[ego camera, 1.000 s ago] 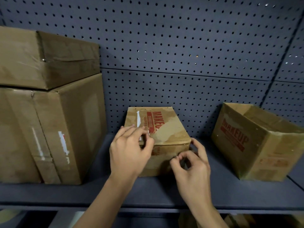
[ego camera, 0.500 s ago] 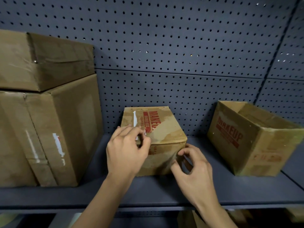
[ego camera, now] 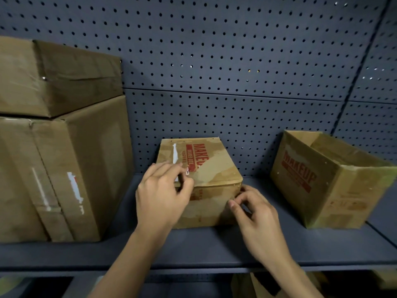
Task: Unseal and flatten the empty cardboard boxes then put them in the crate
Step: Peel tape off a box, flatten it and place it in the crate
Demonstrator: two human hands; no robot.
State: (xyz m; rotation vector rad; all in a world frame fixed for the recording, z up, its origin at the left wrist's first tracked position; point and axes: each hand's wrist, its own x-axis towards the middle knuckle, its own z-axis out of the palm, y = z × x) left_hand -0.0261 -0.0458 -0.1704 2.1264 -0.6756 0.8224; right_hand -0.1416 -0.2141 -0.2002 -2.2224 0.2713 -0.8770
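Gripping small box (ego camera: 206, 183) with both hands. It sits on shelf (ego camera: 214, 248), mid-frame, closed, back edge near the pegboard (ego camera: 236, 61). Red "MAKEUP" print on top, plus a white tape strip (ego camera: 174, 152) running 12-to-6 along the left of the lid.

Left hand (ego camera: 161, 196): draped over the box's 7 o'clock top corner, fingers curled onto the lid, thumb and forefinger pressed together at the lid's front edge. There's a small pale scrap at the fingertips; can't tell if it's tape or torn card.

Right hand (ego camera: 255, 214): at the box's 5 o'clock corner, thumb and fingertips closed in a pinch on the vertical corner edge. Remaining fingers curled. Can't tell what exactly is between the tips beyond the card edge.

Around it:
- 3 o'clock of small box: open box (ego camera: 322, 179), same red print, top flaps open, turned at an angle, apart from small box.
- 9 o'clock: big box (ego camera: 64, 173), taped, with top box (ego camera: 53, 76) stacked on it. Gap between big box and left hand.
- 6 o'clock, under the shelf: more cardboard (ego camera: 247, 284), dim, no detail.
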